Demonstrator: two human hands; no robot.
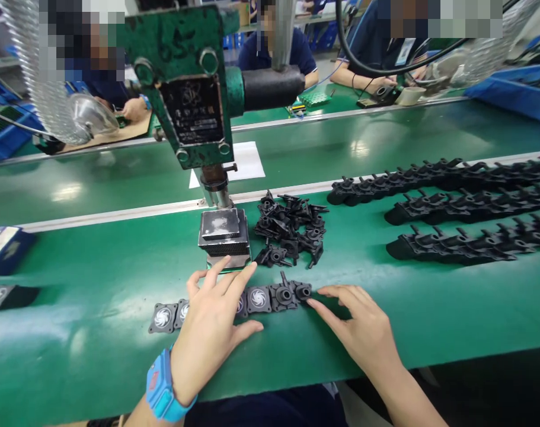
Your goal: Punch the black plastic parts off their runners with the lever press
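Observation:
A row of small square black housings with white swirl-shaped impellers [258, 299] lies on the green bench. At its right end, two pieces carry black pump covers [284, 295] with a round socket; one has a spout pointing up. My left hand [216, 308], with a blue wrist strap [163, 385], hovers over the middle of the row, fingers spread and holding nothing visible; it hides several housings. My right hand [356, 317] is at the row's right end. Its thumb and index finger are apart beside the last cover [302, 290], the thumb tip at its edge.
A green press [181, 89] stands behind my left hand, its block [223, 231] low over the bench. A pile of loose black covers [291, 228] lies right of it. Long rows of assembled black parts [469, 246] lie at right. Other people sit across the bench.

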